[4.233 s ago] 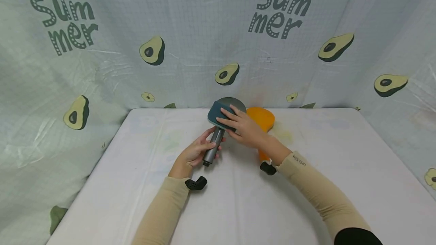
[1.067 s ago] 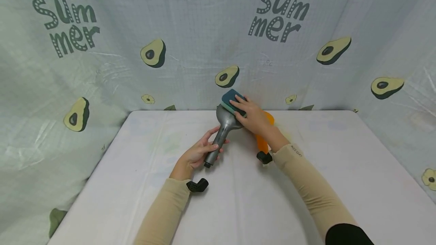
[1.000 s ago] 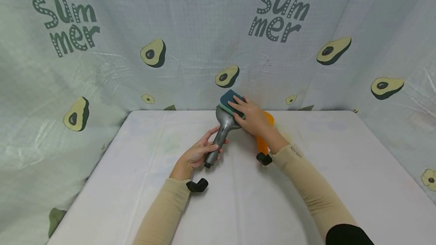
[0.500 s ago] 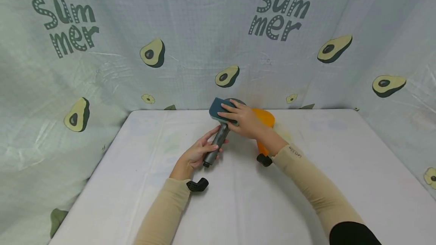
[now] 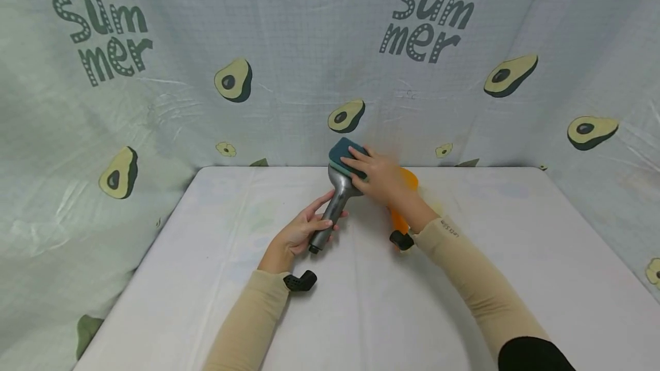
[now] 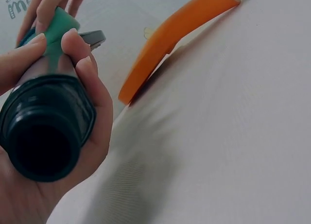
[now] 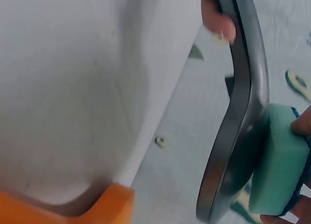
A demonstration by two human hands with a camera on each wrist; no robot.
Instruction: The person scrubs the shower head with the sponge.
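My left hand (image 5: 299,231) grips the handle of a grey hand shower head (image 5: 336,206), raised off the table. Its hollow dark connector end faces the camera in the left wrist view. My right hand (image 5: 382,179) holds a two-layer sponge (image 5: 344,153), pressing its light green foam side (image 7: 279,161) against the rounded back of the head. The dark teal scouring side lies under the fingers. In the right wrist view the foam touches the shower head's curved surface, while part of the right hand is cut off by the frame edge.
An orange object shaped like another hand shower (image 6: 170,37) lies on the white-covered table (image 5: 289,325), partly hidden behind the right forearm in the head view. An avocado-print curtain (image 5: 289,73) rises behind the table. Black wrist cameras (image 5: 301,281) sit on both wrists.
The sponge moves back and forth over the shower head's back. Since half a second ago it has shifted toward the head's far end, uncovering the neck. The left hand keeps its grip.
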